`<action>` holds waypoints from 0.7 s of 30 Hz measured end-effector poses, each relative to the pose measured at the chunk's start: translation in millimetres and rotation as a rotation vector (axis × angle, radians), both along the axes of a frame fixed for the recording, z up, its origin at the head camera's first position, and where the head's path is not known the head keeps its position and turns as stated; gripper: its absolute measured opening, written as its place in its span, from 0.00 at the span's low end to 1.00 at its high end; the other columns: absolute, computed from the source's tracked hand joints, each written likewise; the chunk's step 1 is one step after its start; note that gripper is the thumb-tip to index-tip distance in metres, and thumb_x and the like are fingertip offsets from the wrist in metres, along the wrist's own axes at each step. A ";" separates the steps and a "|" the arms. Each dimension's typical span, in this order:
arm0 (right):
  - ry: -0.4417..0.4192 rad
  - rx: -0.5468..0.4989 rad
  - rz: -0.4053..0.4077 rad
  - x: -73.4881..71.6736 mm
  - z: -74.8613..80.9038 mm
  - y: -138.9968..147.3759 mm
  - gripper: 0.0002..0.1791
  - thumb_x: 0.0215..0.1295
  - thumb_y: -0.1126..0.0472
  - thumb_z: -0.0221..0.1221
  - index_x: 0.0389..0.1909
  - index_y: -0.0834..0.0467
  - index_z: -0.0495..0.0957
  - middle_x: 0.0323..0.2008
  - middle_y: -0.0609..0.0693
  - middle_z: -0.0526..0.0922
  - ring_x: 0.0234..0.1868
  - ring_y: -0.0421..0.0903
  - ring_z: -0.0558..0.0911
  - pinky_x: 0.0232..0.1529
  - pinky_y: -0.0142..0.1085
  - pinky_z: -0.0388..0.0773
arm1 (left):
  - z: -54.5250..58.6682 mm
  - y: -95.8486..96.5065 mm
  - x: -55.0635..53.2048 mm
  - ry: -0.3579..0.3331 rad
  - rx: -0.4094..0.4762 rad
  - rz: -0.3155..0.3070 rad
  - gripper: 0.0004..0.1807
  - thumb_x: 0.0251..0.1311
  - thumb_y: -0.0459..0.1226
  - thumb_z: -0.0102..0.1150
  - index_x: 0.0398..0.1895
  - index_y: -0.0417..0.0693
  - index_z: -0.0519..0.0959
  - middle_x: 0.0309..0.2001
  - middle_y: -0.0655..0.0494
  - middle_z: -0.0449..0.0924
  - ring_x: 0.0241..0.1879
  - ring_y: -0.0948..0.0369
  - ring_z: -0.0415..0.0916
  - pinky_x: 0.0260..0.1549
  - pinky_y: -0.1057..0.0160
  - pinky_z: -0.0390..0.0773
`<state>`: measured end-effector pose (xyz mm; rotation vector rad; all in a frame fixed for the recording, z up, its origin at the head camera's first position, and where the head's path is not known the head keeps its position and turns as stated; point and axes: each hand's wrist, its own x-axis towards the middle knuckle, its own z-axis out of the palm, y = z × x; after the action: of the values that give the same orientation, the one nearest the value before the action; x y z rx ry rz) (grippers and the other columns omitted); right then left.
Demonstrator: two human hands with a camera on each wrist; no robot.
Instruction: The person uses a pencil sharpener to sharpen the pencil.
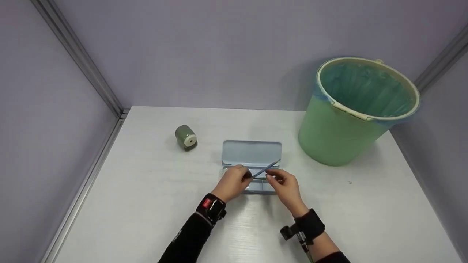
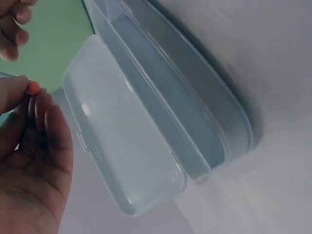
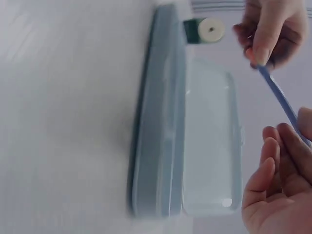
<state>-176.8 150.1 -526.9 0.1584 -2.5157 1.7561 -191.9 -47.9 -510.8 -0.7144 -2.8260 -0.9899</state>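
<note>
A slim blue pencil (image 1: 266, 169) slants up to the right, its sharpened point at the upper end. My left hand (image 1: 234, 179) pinches its lower part between thumb and fingers; an orange-red end (image 2: 33, 88) shows beside the thumb. My right hand (image 1: 284, 184) hovers close by the pencil's pointed half, its fingers loosely bent and apart. Below both hands lies a light blue pencil case (image 1: 260, 187), its lid (image 1: 252, 152) tipped back away from me. Long compartments show inside it in the left wrist view.
At the back right stands a green bin (image 1: 331, 135) with a bluish liner. A small green cylinder (image 1: 184, 133) with a cream, holed end lies left of the case. Pale wall panels (image 1: 204, 54) enclose the white table (image 1: 146, 175).
</note>
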 end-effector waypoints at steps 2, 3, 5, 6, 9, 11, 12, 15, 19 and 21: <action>-0.052 -0.105 -0.012 -0.8 2.8 -4.7 0.14 0.66 0.67 0.61 0.49 0.71 0.81 0.44 0.63 0.86 0.36 0.30 0.79 0.39 0.25 0.77 | 0.1 3.2 4.2 -0.045 0.072 -0.005 0.04 0.62 0.34 0.64 0.34 0.41 0.82 0.33 0.50 0.83 0.34 0.59 0.80 0.36 0.66 0.78; -0.075 -0.146 -0.018 -0.8 3.7 -6.8 0.14 0.66 0.67 0.61 0.49 0.72 0.80 0.44 0.61 0.86 0.37 0.30 0.79 0.40 0.25 0.78 | 0.0 4.8 6.0 -0.068 0.107 -0.002 0.04 0.62 0.34 0.63 0.35 0.41 0.82 0.34 0.49 0.84 0.34 0.59 0.80 0.36 0.67 0.78; -0.119 -0.219 -0.034 -0.6 4.8 -10.9 0.15 0.66 0.67 0.61 0.50 0.74 0.79 0.41 0.54 0.87 0.37 0.31 0.79 0.41 0.26 0.78 | -0.4 8.0 9.5 -0.102 0.168 0.005 0.05 0.62 0.34 0.64 0.35 0.40 0.83 0.34 0.49 0.84 0.34 0.59 0.80 0.36 0.68 0.78; -0.138 -0.248 -0.039 -0.1 5.1 -12.3 0.15 0.67 0.67 0.61 0.50 0.74 0.79 0.38 0.50 0.87 0.36 0.31 0.80 0.41 0.26 0.77 | -1.0 9.6 11.0 -0.117 0.194 0.010 0.05 0.62 0.34 0.63 0.36 0.40 0.83 0.34 0.49 0.84 0.34 0.60 0.80 0.36 0.69 0.78; -0.169 -0.332 -0.047 1.4 6.5 -15.7 0.15 0.67 0.67 0.60 0.48 0.75 0.79 0.32 0.39 0.86 0.34 0.33 0.80 0.38 0.27 0.76 | -3.9 13.8 13.9 -0.152 0.262 0.022 0.06 0.61 0.34 0.64 0.37 0.40 0.84 0.35 0.48 0.85 0.34 0.60 0.80 0.36 0.69 0.78; -0.175 -0.354 -0.051 1.3 7.0 -16.6 0.14 0.66 0.67 0.61 0.47 0.75 0.80 0.30 0.37 0.86 0.33 0.33 0.80 0.38 0.27 0.76 | -6.5 15.1 14.9 -0.169 0.289 0.019 0.07 0.61 0.35 0.64 0.37 0.40 0.84 0.36 0.48 0.86 0.35 0.60 0.81 0.37 0.69 0.78; -0.169 -0.341 -0.050 1.2 7.6 -16.5 0.14 0.66 0.67 0.61 0.46 0.75 0.80 0.30 0.38 0.86 0.33 0.32 0.81 0.38 0.26 0.76 | -7.9 15.0 15.1 -0.167 0.290 0.018 0.07 0.61 0.35 0.64 0.38 0.40 0.84 0.36 0.48 0.86 0.35 0.60 0.81 0.37 0.70 0.78; -0.110 -0.224 -0.036 0.0 9.0 -14.3 0.12 0.64 0.67 0.64 0.42 0.73 0.82 0.33 0.48 0.88 0.33 0.32 0.81 0.39 0.26 0.78 | -10.3 11.5 15.1 -0.127 0.251 0.014 0.07 0.61 0.35 0.64 0.39 0.40 0.85 0.37 0.47 0.86 0.35 0.58 0.81 0.37 0.69 0.79; 0.059 0.064 0.000 -2.0 11.8 -7.1 0.07 0.61 0.66 0.66 0.37 0.67 0.85 0.32 0.58 0.87 0.31 0.37 0.82 0.36 0.29 0.79 | -7.1 1.5 14.5 -0.026 0.149 0.062 0.08 0.63 0.35 0.64 0.41 0.41 0.84 0.39 0.49 0.85 0.37 0.58 0.81 0.38 0.66 0.80; 0.150 0.209 0.017 -2.9 13.4 -3.7 0.05 0.59 0.67 0.67 0.35 0.64 0.86 0.31 0.57 0.86 0.32 0.42 0.83 0.37 0.34 0.82 | -2.9 -3.4 14.2 0.049 0.107 0.094 0.08 0.63 0.36 0.64 0.43 0.42 0.83 0.40 0.50 0.83 0.38 0.57 0.81 0.39 0.64 0.81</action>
<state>-179.7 146.5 -513.5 0.3108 -2.5880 1.4244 -177.7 -51.3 -513.7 -0.5809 -2.7127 -1.0830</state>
